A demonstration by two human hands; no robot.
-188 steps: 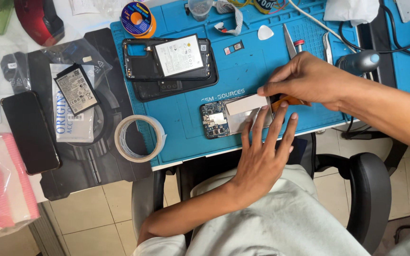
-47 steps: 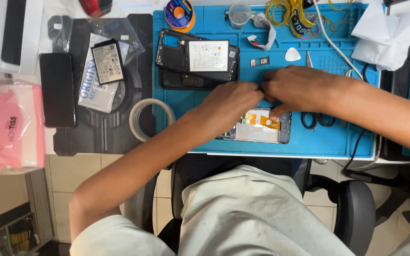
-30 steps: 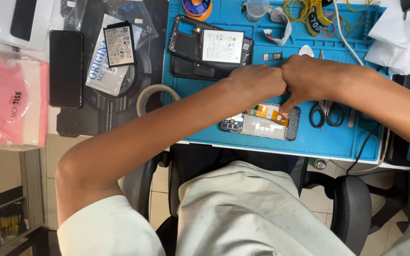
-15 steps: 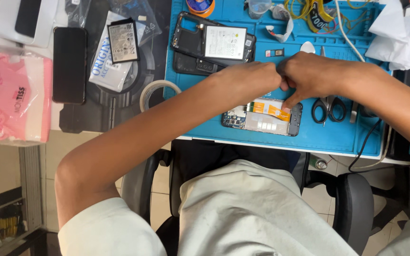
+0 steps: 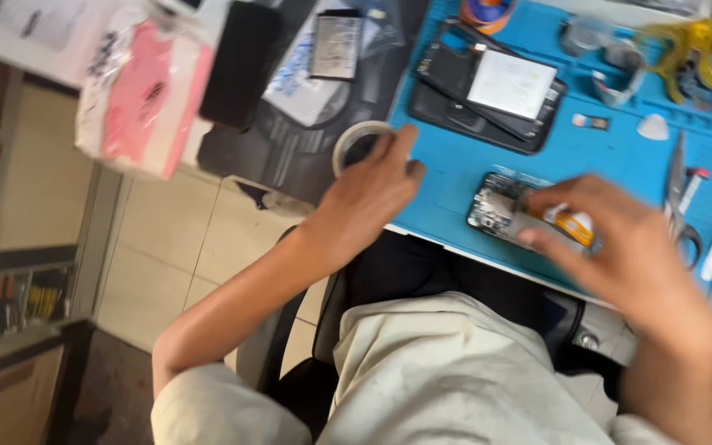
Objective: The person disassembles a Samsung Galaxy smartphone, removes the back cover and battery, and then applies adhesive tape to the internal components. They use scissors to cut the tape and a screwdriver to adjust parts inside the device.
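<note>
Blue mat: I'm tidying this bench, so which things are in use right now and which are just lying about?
In use:
opened phone under the right hand
tape roll at the left hand

Lying about:
second opened phone
scissors
pink packet
black phone

Two hands are over the desk: the left hand (image 5: pixel 370 191) and the right hand (image 5: pixel 620 247). There are two opened phones, one (image 5: pixel 504 208) under the right hand and one (image 5: pixel 488 86) further back, plus one black phone (image 5: pixel 236 66). One tape roll (image 5: pixel 356 140), one pink packet (image 5: pixel 138 95), one white pick (image 5: pixel 653 126) and one pair of scissors (image 5: pixel 676 198) complete the count.
</note>
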